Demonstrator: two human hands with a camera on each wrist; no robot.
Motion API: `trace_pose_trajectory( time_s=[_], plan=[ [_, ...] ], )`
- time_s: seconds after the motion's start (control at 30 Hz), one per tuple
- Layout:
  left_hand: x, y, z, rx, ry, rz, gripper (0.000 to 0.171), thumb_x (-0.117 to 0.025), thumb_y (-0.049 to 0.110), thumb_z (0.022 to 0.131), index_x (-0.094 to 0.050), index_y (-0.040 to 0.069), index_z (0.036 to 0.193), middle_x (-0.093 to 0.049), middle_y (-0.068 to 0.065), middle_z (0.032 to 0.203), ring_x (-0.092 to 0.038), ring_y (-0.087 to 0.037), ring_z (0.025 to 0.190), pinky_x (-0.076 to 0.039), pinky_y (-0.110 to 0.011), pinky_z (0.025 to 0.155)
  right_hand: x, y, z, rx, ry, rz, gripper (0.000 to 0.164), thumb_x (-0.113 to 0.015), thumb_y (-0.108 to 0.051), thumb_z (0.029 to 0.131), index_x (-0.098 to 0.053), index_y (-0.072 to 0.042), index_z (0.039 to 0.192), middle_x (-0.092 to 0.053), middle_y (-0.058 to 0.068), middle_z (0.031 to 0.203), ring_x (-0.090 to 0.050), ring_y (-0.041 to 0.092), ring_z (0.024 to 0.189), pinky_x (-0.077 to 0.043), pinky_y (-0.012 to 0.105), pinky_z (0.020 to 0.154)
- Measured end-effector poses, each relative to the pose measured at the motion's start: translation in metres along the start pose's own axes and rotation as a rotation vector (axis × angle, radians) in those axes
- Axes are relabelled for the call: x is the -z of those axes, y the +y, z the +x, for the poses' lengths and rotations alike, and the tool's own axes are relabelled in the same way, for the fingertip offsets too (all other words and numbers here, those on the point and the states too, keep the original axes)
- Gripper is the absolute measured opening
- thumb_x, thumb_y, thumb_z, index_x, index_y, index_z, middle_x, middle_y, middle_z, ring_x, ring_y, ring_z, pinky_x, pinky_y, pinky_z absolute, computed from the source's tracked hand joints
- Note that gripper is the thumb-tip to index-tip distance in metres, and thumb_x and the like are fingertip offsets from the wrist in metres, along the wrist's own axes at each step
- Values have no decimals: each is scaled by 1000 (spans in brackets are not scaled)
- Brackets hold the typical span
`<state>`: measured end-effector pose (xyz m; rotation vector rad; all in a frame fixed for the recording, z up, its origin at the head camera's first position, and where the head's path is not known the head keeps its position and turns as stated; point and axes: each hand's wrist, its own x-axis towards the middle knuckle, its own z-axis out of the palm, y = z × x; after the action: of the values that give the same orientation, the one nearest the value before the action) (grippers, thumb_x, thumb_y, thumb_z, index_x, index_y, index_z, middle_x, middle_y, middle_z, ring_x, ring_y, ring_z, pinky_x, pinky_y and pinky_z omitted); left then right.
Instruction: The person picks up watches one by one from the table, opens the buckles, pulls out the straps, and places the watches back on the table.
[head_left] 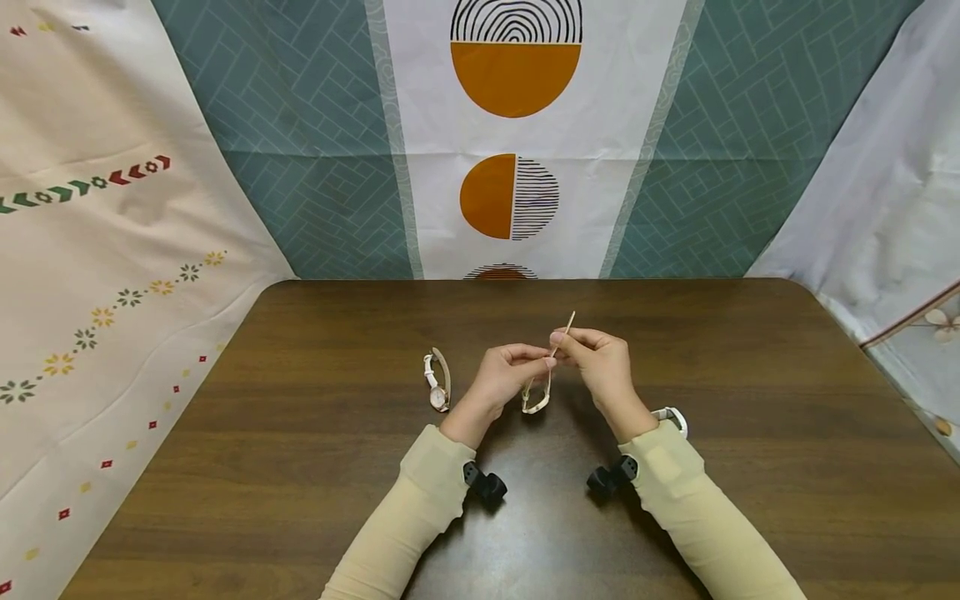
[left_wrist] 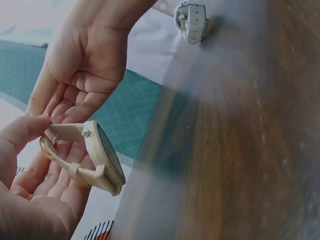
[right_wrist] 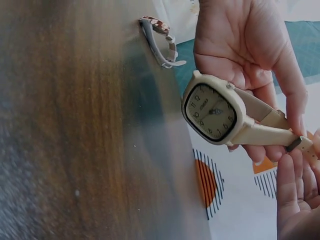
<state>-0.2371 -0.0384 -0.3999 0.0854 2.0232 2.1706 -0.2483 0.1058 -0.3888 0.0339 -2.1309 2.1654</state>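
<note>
A cream wristwatch (head_left: 536,408) with a squarish case is held up off the table between both hands. My left hand (head_left: 512,377) pinches its strap near the buckle (right_wrist: 294,144), and the case (right_wrist: 212,112) hangs below with the dial showing in the right wrist view. The free strap end (head_left: 570,321) sticks up between the thumb and finger of my right hand (head_left: 603,367), which pinches it. The strap forms a loop, passing through the buckle. Fingers partly cover the buckle area.
To the left on the brown wooden table (head_left: 300,433) lies a watch with a white strap (head_left: 438,397) and a round dial. Another white-strapped watch (head_left: 675,419) sits beside my right forearm, partly hidden by the sleeve. Patterned cloth (head_left: 322,167) hangs behind the table.
</note>
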Motion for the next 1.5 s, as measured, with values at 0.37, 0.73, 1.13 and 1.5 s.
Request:
trace_pose_trajectory(
  time_s=[0.37,0.73,1.13,1.5],
  plan=[
    [-2,-1,0,-42,15,-101,28,-66,0,87,-64,-10,112,-71,-17,99,-66,-6,74,-57,-28,73,3,-1,1,16,24,45,14,-70,-11,86,-71,2,92,-69,-13,69,-67,6,66,-57,29,69],
    [-2,-2,0,-41,34,-151,27,-63,-2,88,-62,-12,113,-72,-7,88,-66,-6,73,-57,-32,76,5,2,1,13,11,79,8,-69,-8,87,-72,-12,81,-70,-11,71,-68,6,68,-57,32,73],
    [-2,2,1,-6,27,-183,24,-63,-3,88,-62,-14,108,-71,-3,81,-66,-7,71,-56,-25,70,6,0,3,9,-25,55,6,-68,-9,88,-70,-12,83,-69,-12,71,-67,5,68,-57,31,71],
    [-1,2,1,52,13,-148,22,-64,-4,86,-62,-14,105,-67,1,77,-64,-7,68,-56,-25,66,3,-2,1,-37,-49,34,10,-66,-12,90,-67,-16,81,-65,-11,67,-60,4,63,-53,23,62]
  ],
)
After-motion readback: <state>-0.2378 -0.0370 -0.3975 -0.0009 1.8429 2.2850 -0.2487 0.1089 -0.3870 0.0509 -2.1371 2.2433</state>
